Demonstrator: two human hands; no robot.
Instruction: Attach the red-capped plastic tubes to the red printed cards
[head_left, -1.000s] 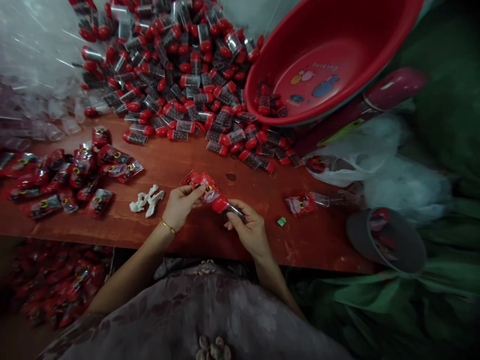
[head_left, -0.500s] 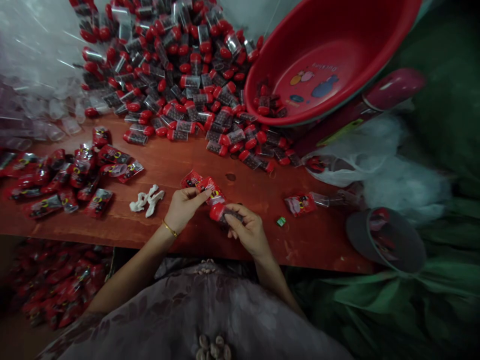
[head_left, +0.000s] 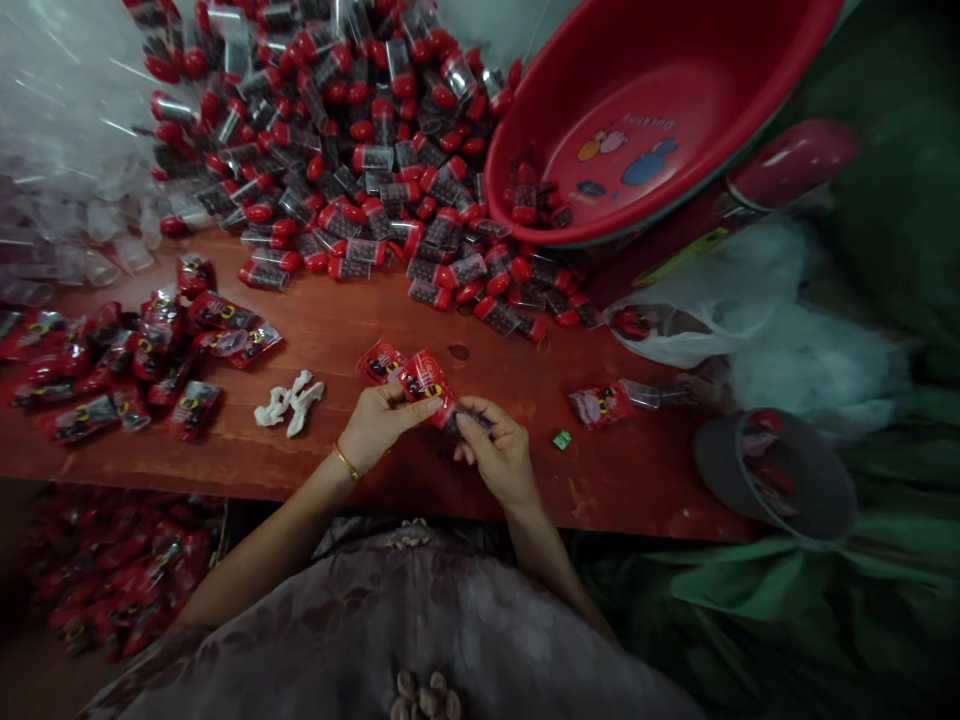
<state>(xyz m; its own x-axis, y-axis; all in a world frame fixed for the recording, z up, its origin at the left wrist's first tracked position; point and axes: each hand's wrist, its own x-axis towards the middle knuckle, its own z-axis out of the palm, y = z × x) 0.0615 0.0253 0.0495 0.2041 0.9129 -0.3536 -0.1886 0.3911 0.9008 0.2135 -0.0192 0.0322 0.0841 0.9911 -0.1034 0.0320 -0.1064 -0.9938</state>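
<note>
So, clock-wise, 12 is straight away from the person, centre is the gap between the hands. The red packet [head_left: 424, 372] is right there over the bench [head_left: 337, 320], just past 11, pinched between thumb and fingers of the left hand [head_left: 375, 425]. Those fingers are closed down on its edge, no gap to speak of. The right hand [head_left: 501, 450] has its thumb and fingers wrapped snug round a see-through tube [head_left: 478, 418] with dark stuff in it.

What matters here is packet end to tube end. The packet runs roughly 11 to 5, the tube more like 10 to 4, and they meet right by the left thumb tip. The tube's far end points at about 10, into the packet's lower end. Inside it or just behind? Can't tell. Both hands are about equally close to that spot.

Versus half a second ago: the red cap on the tube stuck out in plain sight below the packet, and now it's mostly lost behind the packet and thumb. Hands have closed up a bit too.

Around them: second packet [head_left: 377, 360] just off the left fingers at 10, white scraps [head_left: 304, 405] at 9, big tube pile [head_left: 360, 165] toward 11.
</note>
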